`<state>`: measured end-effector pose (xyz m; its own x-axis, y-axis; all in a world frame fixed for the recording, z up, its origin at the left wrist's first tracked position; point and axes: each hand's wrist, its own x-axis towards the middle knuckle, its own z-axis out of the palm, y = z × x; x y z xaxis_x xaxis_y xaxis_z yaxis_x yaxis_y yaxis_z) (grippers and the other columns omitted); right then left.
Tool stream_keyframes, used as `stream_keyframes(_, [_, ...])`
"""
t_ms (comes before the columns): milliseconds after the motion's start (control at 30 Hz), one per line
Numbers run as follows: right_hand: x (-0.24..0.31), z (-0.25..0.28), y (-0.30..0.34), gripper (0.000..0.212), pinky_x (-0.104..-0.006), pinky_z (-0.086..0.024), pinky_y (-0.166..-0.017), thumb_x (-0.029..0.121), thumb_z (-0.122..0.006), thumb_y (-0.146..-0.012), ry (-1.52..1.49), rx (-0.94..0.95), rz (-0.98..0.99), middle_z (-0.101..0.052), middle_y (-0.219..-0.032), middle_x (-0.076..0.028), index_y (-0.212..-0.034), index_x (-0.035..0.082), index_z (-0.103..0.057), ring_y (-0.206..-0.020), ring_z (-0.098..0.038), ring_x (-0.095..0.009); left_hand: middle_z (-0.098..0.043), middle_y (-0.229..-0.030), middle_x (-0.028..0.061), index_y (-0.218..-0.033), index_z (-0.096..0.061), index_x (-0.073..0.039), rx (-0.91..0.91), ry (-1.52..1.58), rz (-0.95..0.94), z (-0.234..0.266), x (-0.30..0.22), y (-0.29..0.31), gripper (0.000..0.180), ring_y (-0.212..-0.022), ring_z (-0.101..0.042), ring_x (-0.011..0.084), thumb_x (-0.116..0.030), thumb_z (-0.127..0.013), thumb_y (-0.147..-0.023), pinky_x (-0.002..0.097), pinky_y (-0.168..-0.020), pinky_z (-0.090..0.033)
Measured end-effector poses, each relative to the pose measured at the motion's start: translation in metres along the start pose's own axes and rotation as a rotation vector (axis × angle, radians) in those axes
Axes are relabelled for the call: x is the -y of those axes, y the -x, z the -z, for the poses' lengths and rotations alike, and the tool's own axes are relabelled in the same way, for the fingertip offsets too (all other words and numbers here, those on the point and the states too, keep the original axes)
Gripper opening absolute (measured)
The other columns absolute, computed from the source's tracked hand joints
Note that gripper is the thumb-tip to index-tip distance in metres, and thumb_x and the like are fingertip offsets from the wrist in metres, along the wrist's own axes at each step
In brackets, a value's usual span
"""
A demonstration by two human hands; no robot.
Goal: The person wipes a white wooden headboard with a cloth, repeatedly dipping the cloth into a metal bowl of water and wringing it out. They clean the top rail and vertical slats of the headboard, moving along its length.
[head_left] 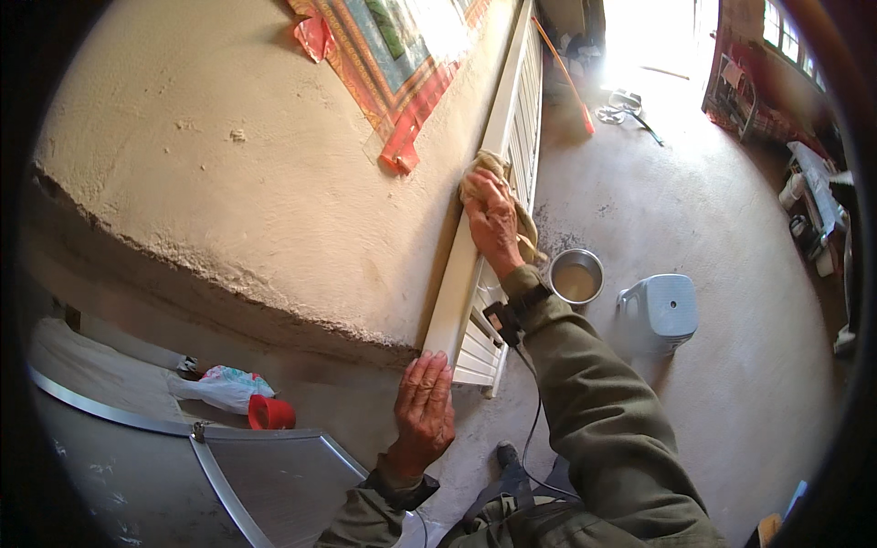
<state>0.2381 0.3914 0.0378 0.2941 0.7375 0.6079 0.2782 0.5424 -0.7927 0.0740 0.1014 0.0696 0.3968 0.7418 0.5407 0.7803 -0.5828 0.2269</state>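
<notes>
One tan cloth lies bunched on the top rail of the white radiator, part of it hanging over the radiator's right side. The right hand presses it there, fingers curled over the fabric. At the radiator's near end, the left hand rests its fingertips on the rail, fingers stretched out and close together, gripping nothing. Just right of the radiator stands a metal bowl of murky liquid; farther right is a pale plastic stool. Left of the radiator, against its rail, runs a rough plastered wall bearing a torn, colourful poster. Beside the radiator's far end is an orange stick. Well left of its near end sits a red container, touching a plastic bag.
</notes>
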Motion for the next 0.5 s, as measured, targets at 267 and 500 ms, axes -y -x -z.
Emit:
stream_keyframes(267, [0.076, 0.039, 0.104, 0.030, -0.0533, -0.032, -0.123, 0.003, -0.071, -0.090, -0.007, 0.094, 0.153, -0.067, -0.133, -0.018, -0.120, 0.003, -0.072, -0.133, -0.059, -0.035, -0.064, -0.139, 0.0284, -0.132, -0.062, 0.011, -0.050, 0.000, -0.038, -0.008, 0.002, 0.001, 0.037, -0.133, -0.059, 0.0473, 0.004, -0.055, -0.096, 0.0562, -0.115, -0.045])
stream_keyframes(500, [0.127, 0.064, 0.200, 0.037, -0.0541, -0.041, -0.119, 0.000, -0.072, -0.094, -0.088, 0.100, 0.009, -0.061, -0.140, -0.022, -0.131, 0.002, -0.068, -0.132, -0.059, -0.041, -0.062, -0.139, 0.0287, -0.137, -0.059, 0.007, -0.085, 0.210, 0.113, 0.004, -0.003, -0.003, 0.037, -0.131, -0.059, 0.0476, 0.002, -0.053, -0.101, 0.0517, -0.112, -0.048])
